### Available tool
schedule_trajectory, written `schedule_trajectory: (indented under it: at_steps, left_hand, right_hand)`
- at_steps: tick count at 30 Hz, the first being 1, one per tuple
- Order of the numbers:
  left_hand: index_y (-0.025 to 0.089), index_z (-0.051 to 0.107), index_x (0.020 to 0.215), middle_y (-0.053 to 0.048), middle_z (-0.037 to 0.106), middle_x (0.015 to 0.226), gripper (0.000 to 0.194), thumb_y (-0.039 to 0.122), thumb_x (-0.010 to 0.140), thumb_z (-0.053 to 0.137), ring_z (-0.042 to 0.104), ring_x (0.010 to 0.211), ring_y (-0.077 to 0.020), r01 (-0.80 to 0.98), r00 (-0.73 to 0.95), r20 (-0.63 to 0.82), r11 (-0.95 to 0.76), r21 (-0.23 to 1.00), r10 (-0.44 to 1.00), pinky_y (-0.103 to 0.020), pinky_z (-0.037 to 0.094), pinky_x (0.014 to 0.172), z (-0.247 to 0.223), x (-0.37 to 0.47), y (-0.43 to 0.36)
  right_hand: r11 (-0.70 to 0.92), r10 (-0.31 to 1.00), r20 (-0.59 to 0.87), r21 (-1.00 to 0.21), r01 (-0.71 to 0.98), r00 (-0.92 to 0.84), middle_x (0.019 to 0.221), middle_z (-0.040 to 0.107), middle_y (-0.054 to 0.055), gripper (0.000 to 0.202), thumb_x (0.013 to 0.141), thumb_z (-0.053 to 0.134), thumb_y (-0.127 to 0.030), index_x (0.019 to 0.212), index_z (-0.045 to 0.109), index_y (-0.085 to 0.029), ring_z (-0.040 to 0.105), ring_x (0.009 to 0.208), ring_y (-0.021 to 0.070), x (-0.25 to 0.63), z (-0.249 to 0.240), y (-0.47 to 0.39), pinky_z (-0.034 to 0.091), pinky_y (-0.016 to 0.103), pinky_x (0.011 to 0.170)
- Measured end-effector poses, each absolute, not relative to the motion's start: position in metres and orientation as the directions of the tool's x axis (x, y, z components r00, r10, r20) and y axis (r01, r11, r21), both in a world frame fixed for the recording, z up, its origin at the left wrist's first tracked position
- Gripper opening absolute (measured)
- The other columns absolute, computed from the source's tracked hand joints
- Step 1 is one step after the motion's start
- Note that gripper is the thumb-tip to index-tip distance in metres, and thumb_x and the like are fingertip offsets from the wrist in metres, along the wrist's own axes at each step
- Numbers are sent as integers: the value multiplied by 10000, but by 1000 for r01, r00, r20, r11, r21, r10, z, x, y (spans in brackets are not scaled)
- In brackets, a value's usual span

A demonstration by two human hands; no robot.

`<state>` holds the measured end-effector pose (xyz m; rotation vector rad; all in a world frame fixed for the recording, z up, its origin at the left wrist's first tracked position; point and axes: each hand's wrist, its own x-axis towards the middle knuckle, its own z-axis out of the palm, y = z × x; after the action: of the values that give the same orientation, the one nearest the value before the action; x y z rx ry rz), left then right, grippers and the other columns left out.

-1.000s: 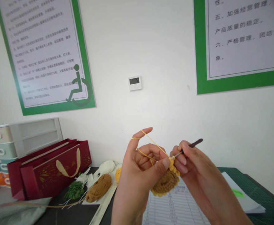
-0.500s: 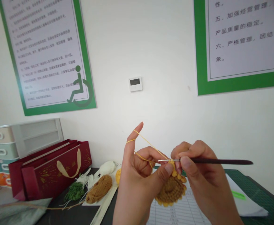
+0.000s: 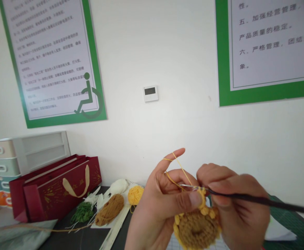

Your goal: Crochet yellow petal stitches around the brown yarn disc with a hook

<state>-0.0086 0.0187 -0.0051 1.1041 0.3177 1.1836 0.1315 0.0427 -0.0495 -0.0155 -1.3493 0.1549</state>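
Note:
My left hand pinches the top edge of a round crochet piece, brown in the middle with a yellow scalloped border. Yellow yarn loops over its raised index finger and runs down to the stitches. In my right hand is a crochet hook with a dark handle, gripped between thumb and fingers. The hook's metal tip points left and sits in the yellow stitches beside my left thumb. My right fingers hide part of the piece's right edge.
On the dark table lie a yellow yarn ball, a brown yarn skein, green yarn, white yarn and a long pale strip. A dark red gift bag stands left, before small drawers. A green mat lies right.
Both hands have shifted right and slightly down with the crochet piece. My left index finger leans further right. The hook's handle now tilts down to the right, and the yellow ball shows more fully.

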Motion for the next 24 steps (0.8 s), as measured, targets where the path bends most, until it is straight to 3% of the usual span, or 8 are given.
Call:
schedule_trajectory:
  at_steps: [2,5,9,13,15,17,21,24]
  left_hand:
    - [205,476,1460,-2,680,752,926,34,647,885,626,698,-166,-582,415,368,-68,810,832,-280,470,655,-6,-12,20]
    - [224,485,1449,-8,682,737,881,17,672,844,622,704,-186,-588,462,418,-82,805,782,-325,470,683,-6,-16,24]
    - [230,574,1376,-21,664,743,762,58,682,838,642,777,-231,-575,530,444,-78,814,723,-361,448,718,-8,-19,30]
    - [242,658,1268,-17,645,792,574,92,743,835,624,763,-188,-535,483,482,-189,824,731,-355,467,733,-9,-19,28]
    - [245,651,1274,-11,646,808,551,94,776,830,617,781,-172,-480,406,501,-288,829,764,-339,476,745,-8,-19,25]
    - [260,582,1363,2,648,802,651,89,786,831,608,796,-158,-436,330,509,-350,829,795,-316,473,751,-6,-17,23]
    - [268,448,1484,20,653,791,815,64,787,819,577,767,-123,-419,280,496,-360,834,822,-262,437,710,-4,-15,20]
    - [252,461,1475,23,650,787,789,63,792,808,559,733,-111,-403,269,489,-364,840,830,-257,426,682,-4,-14,19]
  right_hand:
    - [921,312,917,-227,-315,251,708,629,-6,33,997,613,-267,1002,638,-248,577,649,152,126,-47,41,491,318,593]
    - [801,483,854,-339,-494,196,681,624,-13,105,1038,529,-328,1009,612,-271,586,661,151,124,-46,35,495,303,619]
    - [634,634,767,-444,-633,97,645,592,-16,205,1051,470,-340,935,617,-256,564,617,130,128,-42,30,483,262,589]
    - [502,744,668,-543,-673,16,614,543,-27,269,1042,478,-340,841,616,-226,507,540,97,125,-36,30,436,213,520]
    - [495,769,639,-584,-644,12,621,528,-32,275,1027,518,-366,816,618,-222,490,538,94,123,-34,31,442,212,525]
    - [566,751,658,-604,-561,49,684,553,-24,251,1007,572,-385,822,633,-226,524,610,101,121,-35,33,476,220,588]
    - [763,605,788,-532,-367,113,903,660,11,128,1000,606,-337,920,664,-255,623,870,135,123,-41,36,523,249,785]
    - [803,560,820,-500,-323,121,886,687,8,110,1023,566,-314,974,655,-272,639,860,140,125,-43,38,534,257,785]
